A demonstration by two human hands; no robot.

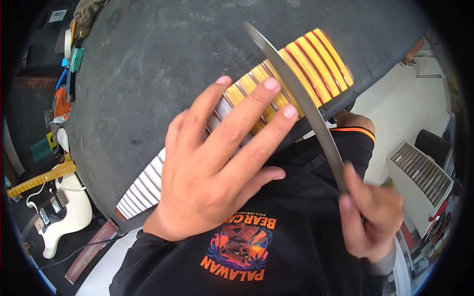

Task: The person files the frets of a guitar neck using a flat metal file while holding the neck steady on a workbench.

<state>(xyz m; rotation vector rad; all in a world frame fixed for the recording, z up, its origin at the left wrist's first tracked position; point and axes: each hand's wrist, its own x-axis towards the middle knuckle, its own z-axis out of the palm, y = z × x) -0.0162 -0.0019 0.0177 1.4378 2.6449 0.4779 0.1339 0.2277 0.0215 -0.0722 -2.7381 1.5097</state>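
Observation:
A guitar neck [316, 64] lies slantwise across a dark mat [143, 64], its fretboard covered in strips between the frets. The strips are yellow toward the upper right and silvery at the lower left. Across the yellow part rests a long, thin grey metal file [308, 106], running roughly along the frets. Its tapered end reaches past the neck's far edge. My right hand [370, 214] pinches the near end of the file between thumb and fingers, slightly blurred. My left hand [212, 158] lies flat on the neck with spread fingers, their tips close to the file's left side.
At the left lies a white electric guitar body [69, 212], with a yellow strip [42, 178] above it. Small tools and an orange item [62, 101] line the mat's left edge. A brownish strip [91, 251] lies lower left; a white slatted unit [419, 182] stands right.

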